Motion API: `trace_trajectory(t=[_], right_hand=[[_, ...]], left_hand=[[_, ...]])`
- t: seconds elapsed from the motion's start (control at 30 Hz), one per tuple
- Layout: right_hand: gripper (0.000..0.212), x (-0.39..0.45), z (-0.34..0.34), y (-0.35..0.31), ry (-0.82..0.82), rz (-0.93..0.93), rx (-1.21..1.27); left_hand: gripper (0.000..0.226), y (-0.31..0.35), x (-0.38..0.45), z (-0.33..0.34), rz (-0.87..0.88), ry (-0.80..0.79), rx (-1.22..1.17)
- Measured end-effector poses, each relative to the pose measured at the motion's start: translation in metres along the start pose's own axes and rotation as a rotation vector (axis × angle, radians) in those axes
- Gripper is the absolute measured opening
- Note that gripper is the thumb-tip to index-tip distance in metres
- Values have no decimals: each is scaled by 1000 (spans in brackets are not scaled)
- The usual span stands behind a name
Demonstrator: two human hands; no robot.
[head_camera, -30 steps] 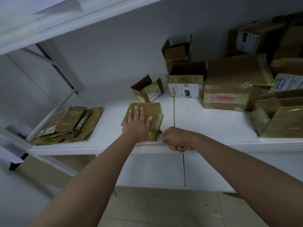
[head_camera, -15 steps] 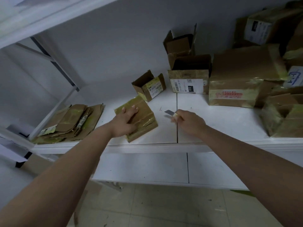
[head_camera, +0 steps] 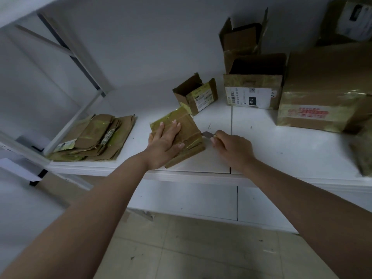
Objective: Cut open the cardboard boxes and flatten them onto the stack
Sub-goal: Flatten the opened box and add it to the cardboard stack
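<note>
The right hand (head_camera: pixel 233 149) is curled round a small cutter (head_camera: pixel 207 134); only the grey blade tip shows past the fingers, the handle is hidden in the fist. The blade tip touches the right edge of the taped box (head_camera: pixel 182 131). The left hand (head_camera: pixel 164 141) lies flat on that box's top, fingers straight, thumb out along the near side, pressing it to the white shelf (head_camera: pixel 281 150). The palm covers much of the box's top face; no writing can be read on it.

Left of the left hand, near the shelf's front edge, lies the stack of flattened boxes (head_camera: pixel 94 137); its label strips are too small to read. Just beyond the left fingertips stands a small open box (head_camera: pixel 196 93), its label illegible. Beyond the right hand, an open box (head_camera: pixel 253 85) carries a white label with a barcode and "010" on a black patch. To its right, a large taped box (head_camera: pixel 326 87) shows red print, unreadable, and is cut off at the frame edge.
</note>
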State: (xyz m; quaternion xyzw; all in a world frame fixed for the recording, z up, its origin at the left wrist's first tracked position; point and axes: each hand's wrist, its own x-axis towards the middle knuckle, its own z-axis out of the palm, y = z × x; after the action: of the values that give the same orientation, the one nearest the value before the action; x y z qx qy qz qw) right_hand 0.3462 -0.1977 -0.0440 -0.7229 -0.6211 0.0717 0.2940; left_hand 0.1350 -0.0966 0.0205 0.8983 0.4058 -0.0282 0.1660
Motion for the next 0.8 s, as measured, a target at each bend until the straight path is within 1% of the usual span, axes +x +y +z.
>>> trace_trajectory(t=[0.57,0.73,0.8], right_hand=[[26,-6,0,-6,-31,-99,-205],[22,-9,0,-6,-81,-109,-280],[24,-9,0,-5,-67,-101,-293]], left_hand=[[65,-1,0,1,0,11,11],[66,-1,0,0,-7,9,10],[65,-1,0,0,-7,13,12]])
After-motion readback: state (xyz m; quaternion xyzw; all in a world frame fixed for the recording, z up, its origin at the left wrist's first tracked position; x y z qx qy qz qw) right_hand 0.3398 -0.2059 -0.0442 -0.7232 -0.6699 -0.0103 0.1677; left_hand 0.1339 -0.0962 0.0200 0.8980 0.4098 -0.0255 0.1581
